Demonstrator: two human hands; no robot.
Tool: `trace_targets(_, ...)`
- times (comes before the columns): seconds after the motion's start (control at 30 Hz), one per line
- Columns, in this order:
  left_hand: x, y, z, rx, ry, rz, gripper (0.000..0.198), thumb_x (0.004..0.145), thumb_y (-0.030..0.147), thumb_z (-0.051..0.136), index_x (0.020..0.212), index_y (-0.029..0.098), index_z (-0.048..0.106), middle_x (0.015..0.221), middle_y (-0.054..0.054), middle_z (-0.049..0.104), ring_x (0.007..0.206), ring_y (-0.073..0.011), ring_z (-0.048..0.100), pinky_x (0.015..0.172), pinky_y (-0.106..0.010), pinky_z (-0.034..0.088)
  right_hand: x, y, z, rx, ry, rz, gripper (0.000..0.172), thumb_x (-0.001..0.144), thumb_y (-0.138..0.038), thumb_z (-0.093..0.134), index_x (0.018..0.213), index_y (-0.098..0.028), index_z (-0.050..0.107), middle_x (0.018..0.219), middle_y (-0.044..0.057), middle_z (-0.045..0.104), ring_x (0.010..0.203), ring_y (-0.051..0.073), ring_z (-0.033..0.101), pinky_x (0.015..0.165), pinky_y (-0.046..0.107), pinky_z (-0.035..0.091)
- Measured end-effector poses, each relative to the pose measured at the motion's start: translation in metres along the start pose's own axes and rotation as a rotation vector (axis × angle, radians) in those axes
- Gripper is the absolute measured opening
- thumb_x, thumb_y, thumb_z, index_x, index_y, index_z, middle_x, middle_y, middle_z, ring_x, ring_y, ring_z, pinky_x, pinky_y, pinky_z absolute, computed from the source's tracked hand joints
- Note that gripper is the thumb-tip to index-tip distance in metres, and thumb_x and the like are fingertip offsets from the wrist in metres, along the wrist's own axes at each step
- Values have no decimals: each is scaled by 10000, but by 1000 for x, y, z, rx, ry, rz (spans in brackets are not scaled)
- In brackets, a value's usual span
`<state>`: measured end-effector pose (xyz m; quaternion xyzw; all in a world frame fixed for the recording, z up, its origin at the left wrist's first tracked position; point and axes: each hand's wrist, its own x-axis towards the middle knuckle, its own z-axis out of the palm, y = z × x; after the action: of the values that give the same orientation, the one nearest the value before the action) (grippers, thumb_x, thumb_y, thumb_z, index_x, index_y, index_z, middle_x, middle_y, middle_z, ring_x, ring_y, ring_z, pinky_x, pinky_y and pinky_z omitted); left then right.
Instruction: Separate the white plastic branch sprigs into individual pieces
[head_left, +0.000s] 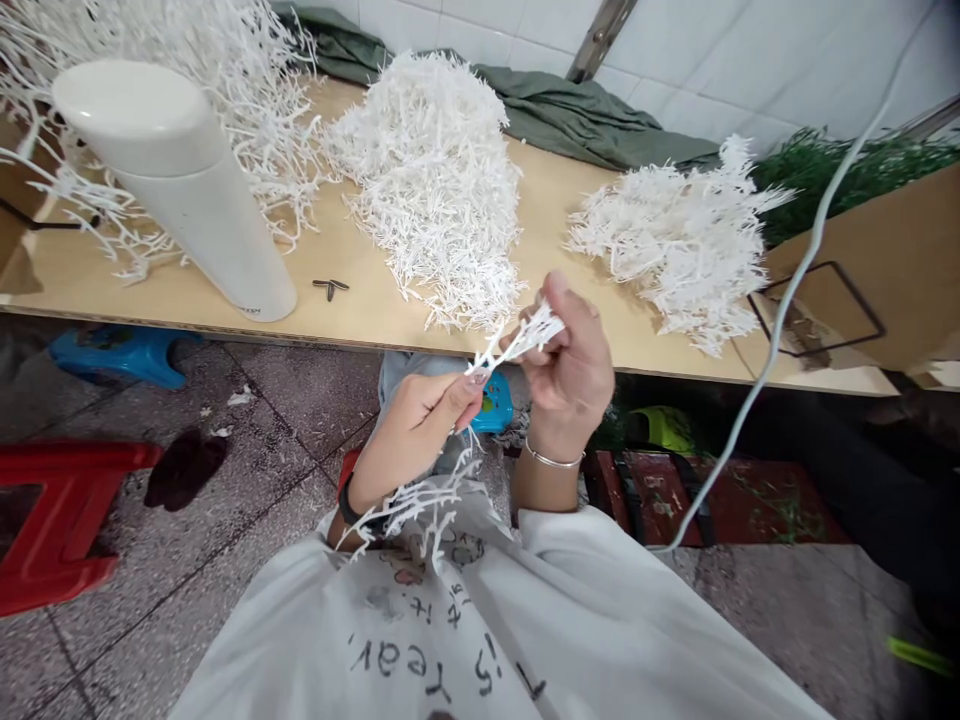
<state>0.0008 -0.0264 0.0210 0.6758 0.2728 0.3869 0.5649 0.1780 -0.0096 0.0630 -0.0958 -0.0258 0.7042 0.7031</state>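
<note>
My left hand (431,415) pinches a white branching plastic sprig (442,495), whose thin twigs hang below it over my shirt. Just up and to the right, my right hand (570,360) is closed on the sprig's upper end, a small bunch of white tips. Both hands are above the table's front edge. Beyond them lies a dense heap of short white sprigs (442,190). Another pile of white sprigs (675,245) sits to the right, and longer, tangled white branches (247,90) fill the back left.
A white bottle (195,200) stands on the table (337,300) at left, beside several dark seeds (330,288). A grey cable (787,310) hangs down at right, before a cardboard box (892,270). Red (67,510) and blue stools (124,352) stand on the floor.
</note>
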Motion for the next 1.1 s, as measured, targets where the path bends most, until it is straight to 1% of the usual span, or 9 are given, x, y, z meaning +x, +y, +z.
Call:
trace_targets(0.07, -11, -1, -9, -31, 48, 43, 489, 980, 399, 388, 547, 172, 381, 514, 31, 376, 489, -84, 354, 530, -266, 289, 5, -37, 7, 906, -134, 336, 463, 951, -168, 418, 502, -228, 318, 403, -101, 216, 342, 43, 100, 330, 225, 102)
trace_targets(0.17, -24, -2, -18, -86, 297, 96, 502, 975, 389, 407, 525, 168, 419, 475, 25, 364, 435, -81, 302, 480, -280, 250, 22, -82, 10, 2481, -39, 1488, 481, 993, -276, 140, 536, -252, 291, 515, -67, 178, 368, 45, 134, 393, 208, 210)
trace_targets(0.23, -24, -3, -18, -140, 378, 89, 498, 960, 409, 438, 528, 165, 471, 461, 22, 373, 411, -77, 278, 455, -284, 221, 41, -85, 3, 3043, 159, 2244, 456, 995, -370, 169, 561, -263, 258, 518, -74, 183, 385, 65, 151, 431, 236, 300)
trace_targets(0.27, -22, -3, -16, -167, 384, 75, 493, 952, 421, 454, 532, 165, 490, 459, 21, 384, 407, -76, 277, 450, -283, 219, 51, -79, -3, 3250, 139, 2315, 442, 989, -379, 253, 564, -260, 268, 509, -68, 251, 407, 75, 232, 495, 259, 370)
trace_targets(0.43, -6, -8, -12, -216, 360, 10, 478, 929, 464, 485, 560, 167, 545, 485, 11, 448, 426, -82, 315, 457, -275, 242, 83, -31, -42, 3564, -17, 986, 193, 858, -368, 550, 927, -188, 561, 888, 83, 595, 903, 243, 551, 875, 478, 438)
trace_targets(0.53, -1, -11, -15, -231, 345, 12, 467, 932, 462, 481, 580, 166, 566, 514, 6, 480, 455, -85, 339, 468, -272, 248, 72, -15, -48, 3542, 105, 1253, 306, 905, -387, 469, 1137, -193, 515, 1120, 117, 572, 1008, 242, 535, 915, 463, 428)
trace_targets(0.7, 9, -19, -15, -261, 288, -30, 454, 940, 450, 471, 599, 166, 567, 569, 0, 504, 507, -89, 376, 497, -266, 263, 31, 12, -35, 3605, 405, 1872, 321, 963, -440, 368, 922, -210, 588, 891, 45, 617, 809, 151, 546, 765, 333, 438)
trace_targets(0.87, 19, -25, -9, -340, 173, -75, 439, 944, 447, 459, 620, 164, 547, 572, 15, 477, 494, -84, 354, 505, -256, 268, 7, 34, -40, 4104, 905, 1291, 444, 949, -529, 349, 791, -197, 598, 718, 9, 581, 657, 110, 522, 631, 275, 418)
trace_targets(1.1, 17, -23, -9, -160, -29, -83, 485, 962, 443, 410, 566, 164, 429, 535, 36, 384, 510, -84, 343, 522, -250, 259, -15, 27, -41, 4359, 281, 1430, 502, 911, -436, 508, 504, -182, 362, 458, -59, 313, 446, 58, 274, 453, 242, 229)
